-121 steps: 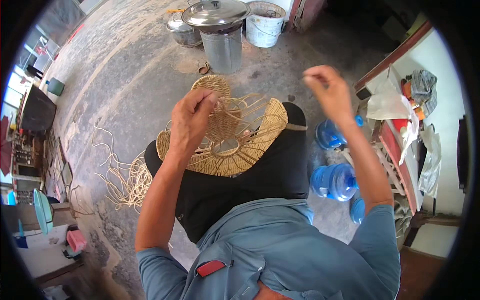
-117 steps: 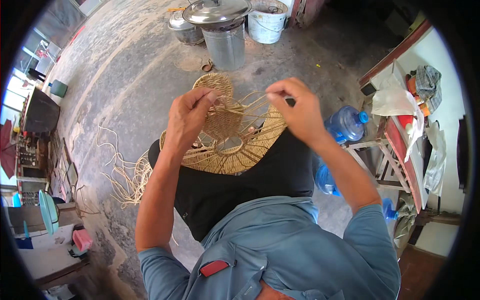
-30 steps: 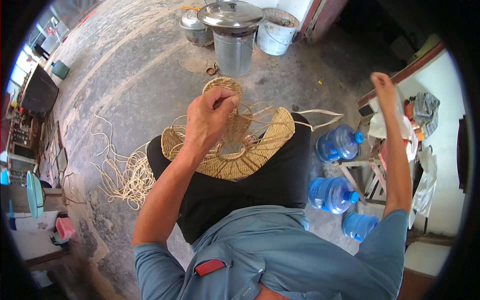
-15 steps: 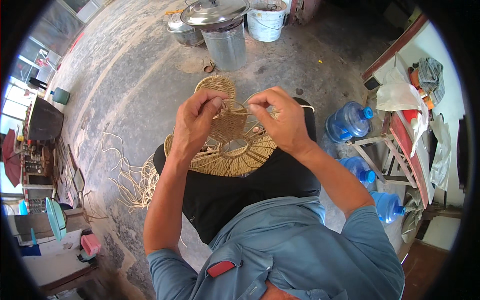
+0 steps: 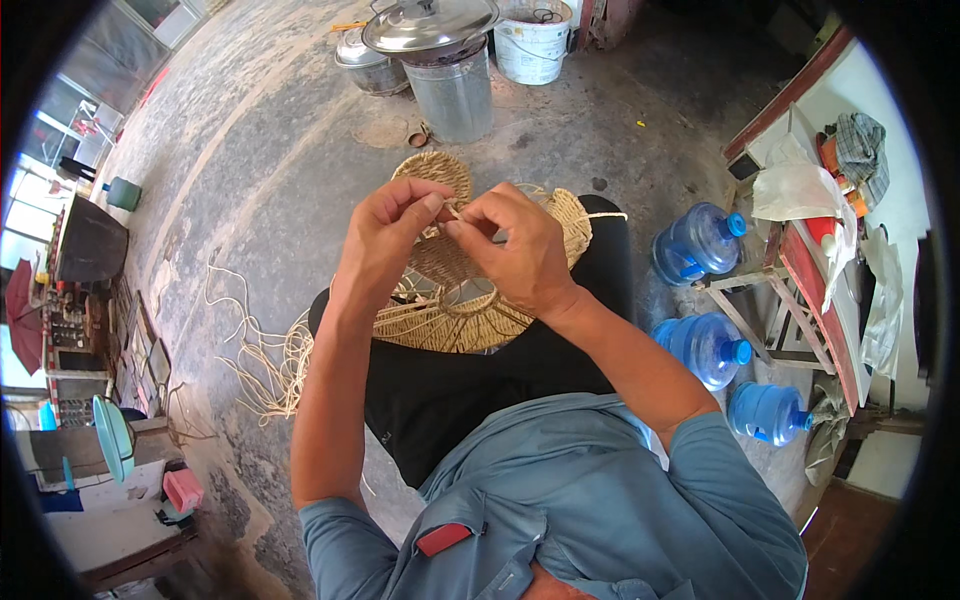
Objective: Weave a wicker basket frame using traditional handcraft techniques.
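A tan woven straw piece (image 5: 455, 330) with rounded lobes and open wire-like spokes lies across my black-trousered lap. Above its middle, my left hand (image 5: 383, 235) pinches a thin pale straw cord (image 5: 453, 209) between thumb and fingertips. My right hand (image 5: 522, 248) closes on the same cord just beside it, so the fingertips of both hands almost touch. The right hand covers part of the right side of the weaving. From the right lobe (image 5: 570, 228) a stiff cord end sticks out over my knee.
Loose straw cord (image 5: 280, 370) lies heaped on the concrete floor to my left. Ahead stand a metal bin (image 5: 450, 100) with a lidded pan, a pot (image 5: 372, 68) and a white bucket (image 5: 530, 50). Several blue water bottles (image 5: 700, 245) and a wooden stand (image 5: 765, 320) are at my right.
My right hand has moved left and inward to meet the left hand at the cord, uncovering the weaving's right lobe. The left hand has stayed nearly in place.
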### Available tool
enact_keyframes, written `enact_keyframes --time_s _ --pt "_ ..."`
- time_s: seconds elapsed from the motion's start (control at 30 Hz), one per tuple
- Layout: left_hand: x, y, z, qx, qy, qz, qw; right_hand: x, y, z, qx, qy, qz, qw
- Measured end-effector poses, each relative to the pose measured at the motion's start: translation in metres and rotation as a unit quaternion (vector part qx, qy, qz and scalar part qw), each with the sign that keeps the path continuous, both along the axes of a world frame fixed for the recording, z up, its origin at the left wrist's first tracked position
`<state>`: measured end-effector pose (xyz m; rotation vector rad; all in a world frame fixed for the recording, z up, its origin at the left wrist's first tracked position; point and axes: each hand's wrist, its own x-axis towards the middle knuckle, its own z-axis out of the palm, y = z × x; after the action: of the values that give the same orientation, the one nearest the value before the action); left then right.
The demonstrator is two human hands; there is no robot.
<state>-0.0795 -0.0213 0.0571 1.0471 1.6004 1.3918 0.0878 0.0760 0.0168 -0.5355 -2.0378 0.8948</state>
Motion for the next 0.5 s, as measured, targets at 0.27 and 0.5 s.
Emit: enact_keyframes --time_s 0.27,0.5 --pt "0.021 -0.004 0.003 0.079 0.294 0.049 0.951 0.037 0.034 0.035 -0.361 -0.001 0.236 0.902" --pt "0.024 0.008 -0.005 0.044 0.21 0.123 0.969 0.129 0.11 0.065 -0.425 0.172 0.192 0.868"
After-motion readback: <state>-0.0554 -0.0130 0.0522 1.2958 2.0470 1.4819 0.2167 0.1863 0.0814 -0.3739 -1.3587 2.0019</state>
